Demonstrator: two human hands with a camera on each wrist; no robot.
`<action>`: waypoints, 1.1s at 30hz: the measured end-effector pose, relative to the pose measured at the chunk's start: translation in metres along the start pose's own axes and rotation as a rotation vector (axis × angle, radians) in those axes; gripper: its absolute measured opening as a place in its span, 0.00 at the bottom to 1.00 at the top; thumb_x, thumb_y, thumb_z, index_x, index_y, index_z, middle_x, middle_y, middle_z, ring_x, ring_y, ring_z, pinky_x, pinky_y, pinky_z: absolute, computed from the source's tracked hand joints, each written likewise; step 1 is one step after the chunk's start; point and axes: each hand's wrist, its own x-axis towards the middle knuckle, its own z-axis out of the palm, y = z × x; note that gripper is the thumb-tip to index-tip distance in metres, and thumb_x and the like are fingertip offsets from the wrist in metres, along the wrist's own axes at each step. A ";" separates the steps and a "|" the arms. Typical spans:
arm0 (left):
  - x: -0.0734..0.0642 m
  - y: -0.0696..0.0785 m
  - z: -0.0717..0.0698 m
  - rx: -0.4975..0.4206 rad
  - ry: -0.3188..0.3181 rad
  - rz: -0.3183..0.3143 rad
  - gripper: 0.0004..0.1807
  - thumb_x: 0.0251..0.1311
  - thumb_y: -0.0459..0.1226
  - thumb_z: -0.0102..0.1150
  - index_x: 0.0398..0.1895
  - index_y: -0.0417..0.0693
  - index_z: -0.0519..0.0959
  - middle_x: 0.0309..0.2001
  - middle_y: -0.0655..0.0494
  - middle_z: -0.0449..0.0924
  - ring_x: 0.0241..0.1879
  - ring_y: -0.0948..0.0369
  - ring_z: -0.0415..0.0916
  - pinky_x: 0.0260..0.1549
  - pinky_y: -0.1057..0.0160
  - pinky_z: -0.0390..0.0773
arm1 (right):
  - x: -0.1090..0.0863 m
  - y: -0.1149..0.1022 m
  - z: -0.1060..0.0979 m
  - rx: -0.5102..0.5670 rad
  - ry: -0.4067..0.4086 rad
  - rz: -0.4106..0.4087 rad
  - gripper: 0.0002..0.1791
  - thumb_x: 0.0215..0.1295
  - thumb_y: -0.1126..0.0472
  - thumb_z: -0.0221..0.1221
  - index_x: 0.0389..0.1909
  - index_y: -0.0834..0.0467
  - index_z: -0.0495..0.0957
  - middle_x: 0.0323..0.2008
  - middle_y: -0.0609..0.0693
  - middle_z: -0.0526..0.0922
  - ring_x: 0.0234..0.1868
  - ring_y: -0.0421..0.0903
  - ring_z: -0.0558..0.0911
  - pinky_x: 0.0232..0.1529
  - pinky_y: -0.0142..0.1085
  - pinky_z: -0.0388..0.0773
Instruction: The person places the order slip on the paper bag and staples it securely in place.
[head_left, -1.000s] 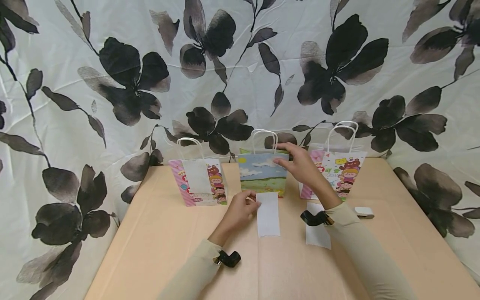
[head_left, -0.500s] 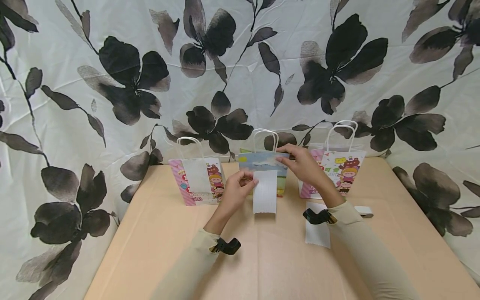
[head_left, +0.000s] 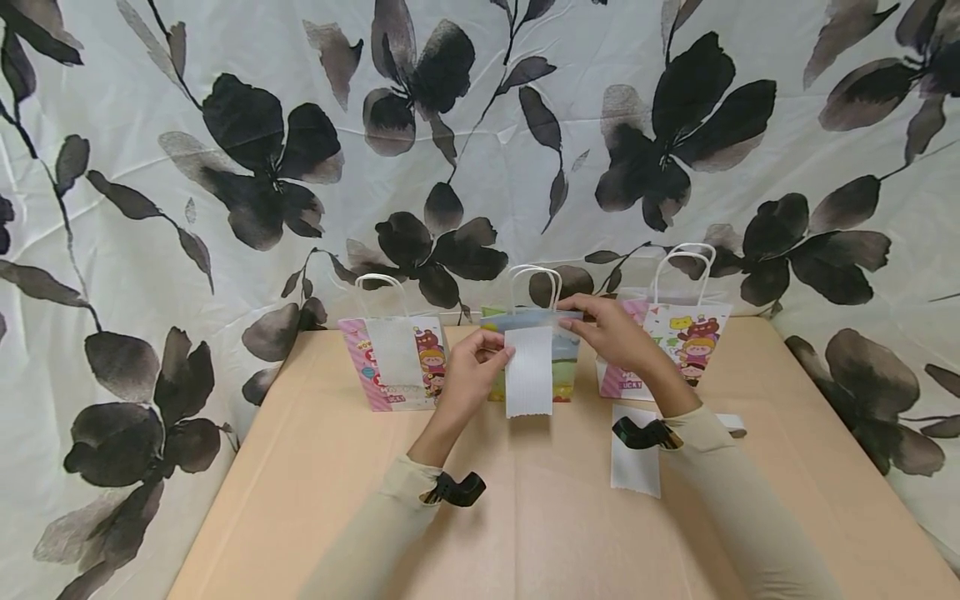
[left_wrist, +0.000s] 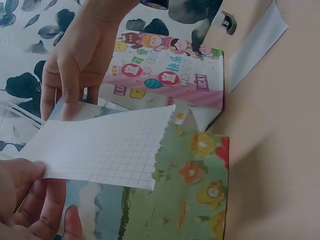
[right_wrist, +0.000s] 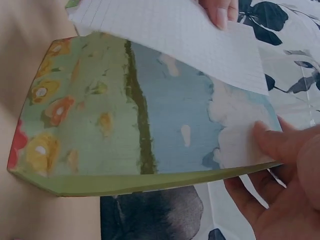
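My left hand (head_left: pixel 472 371) pinches a strip of white grid-lined paper (head_left: pixel 528 371) by its left edge, thumb on top. The strip has a ragged lower edge and hangs over the front of the middle paper bag (head_left: pixel 564 367), overlapping it in the head view. That bag is painted with sky, a green meadow and flowers, and has white handles. At its upper right edge my right hand (head_left: pixel 615 333) grips the bag wall, with the thumb on the front and fingers behind, as the right wrist view (right_wrist: pixel 285 145) shows.
To the left stands a pink and white cartoon bag (head_left: pixel 431 358) with a white paper on its front. A similar cartoon bag (head_left: pixel 693 342) stands at right. Another white paper strip (head_left: pixel 633 467) and a small white object (head_left: pixel 731 425) lie on the table (head_left: pixel 570 533). Flowered cloth (head_left: pixel 480 125) hangs behind.
My left hand has raised the paper strip from near the table up to the front of the middle bag. The right hand keeps its grip on the bag, shifting slightly right.
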 end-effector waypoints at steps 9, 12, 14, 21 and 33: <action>0.003 0.006 0.005 0.039 0.069 0.022 0.06 0.62 0.33 0.69 0.40 0.39 0.83 0.36 0.49 0.85 0.32 0.63 0.78 0.33 0.69 0.77 | 0.004 0.001 0.002 0.152 -0.102 -0.038 0.31 0.65 0.67 0.65 0.69 0.53 0.71 0.64 0.53 0.75 0.58 0.53 0.73 0.57 0.53 0.73; 0.004 0.006 0.006 0.038 0.077 0.023 0.06 0.62 0.33 0.69 0.39 0.39 0.83 0.36 0.49 0.85 0.32 0.63 0.79 0.33 0.69 0.77 | 0.007 0.000 0.006 0.166 -0.071 -0.059 0.30 0.63 0.64 0.69 0.66 0.54 0.74 0.63 0.53 0.75 0.60 0.52 0.73 0.61 0.54 0.71; 0.005 0.006 0.007 0.032 0.079 0.023 0.06 0.62 0.32 0.69 0.40 0.39 0.83 0.36 0.48 0.85 0.32 0.64 0.79 0.33 0.70 0.78 | 0.009 -0.001 0.009 0.170 -0.038 -0.084 0.27 0.62 0.63 0.71 0.62 0.55 0.77 0.61 0.52 0.75 0.60 0.51 0.73 0.61 0.53 0.70; 0.006 0.007 0.008 0.015 0.090 0.022 0.06 0.62 0.32 0.68 0.40 0.38 0.83 0.35 0.48 0.84 0.32 0.64 0.78 0.32 0.70 0.78 | 0.012 -0.004 0.015 0.091 0.069 -0.058 0.15 0.62 0.59 0.71 0.49 0.55 0.83 0.51 0.49 0.83 0.52 0.47 0.79 0.51 0.43 0.76; 0.009 0.007 0.006 0.011 0.108 -0.016 0.06 0.63 0.31 0.68 0.41 0.40 0.83 0.37 0.48 0.84 0.34 0.61 0.77 0.34 0.69 0.77 | 0.013 0.000 0.020 0.087 0.098 -0.037 0.08 0.66 0.58 0.68 0.44 0.54 0.84 0.50 0.49 0.86 0.49 0.46 0.81 0.46 0.42 0.79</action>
